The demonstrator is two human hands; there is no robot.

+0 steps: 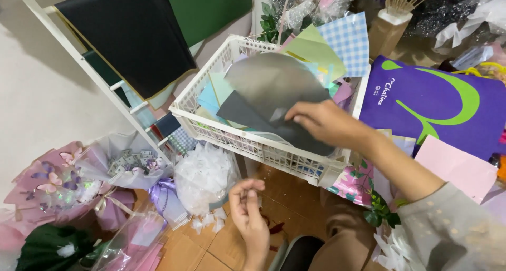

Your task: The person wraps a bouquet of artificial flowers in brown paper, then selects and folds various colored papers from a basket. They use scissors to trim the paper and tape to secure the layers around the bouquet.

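So the right hand (pixel 326 124) is reaching into the white plastic basket (pixel 211 86) and has its fingers (pixel 295 114) closed on a dark grey sheet of paper (pixel 263 92), pinching it near its lower edge with the thumb tucked under. The sheet stands up out of the basket, rounded top edge pointing up and away toward the back, long axis running roughly from the hand up to the upper left. It leans on the other paper in there: a light green sheet (pixel 316 52), a blue checked sheet (pixel 348 39) and some pale blue bits.

The left hand (pixel 247 210) is lower down, in front of the basket over the tiled floor (pixel 221 250). Fingers are curled in loosely with the tips meeting the thumb, and whether it's actually got something tiny in there I can't tell.

Around it: a bag of white scraps (pixel 203 179) just left of that hand, a pink and lilac bouquet with butterflies (pixel 58 186) further left, a purple bag with a green swirl (pixel 437 102) to the right of the basket, and a pink sheet (pixel 458 168) below that.
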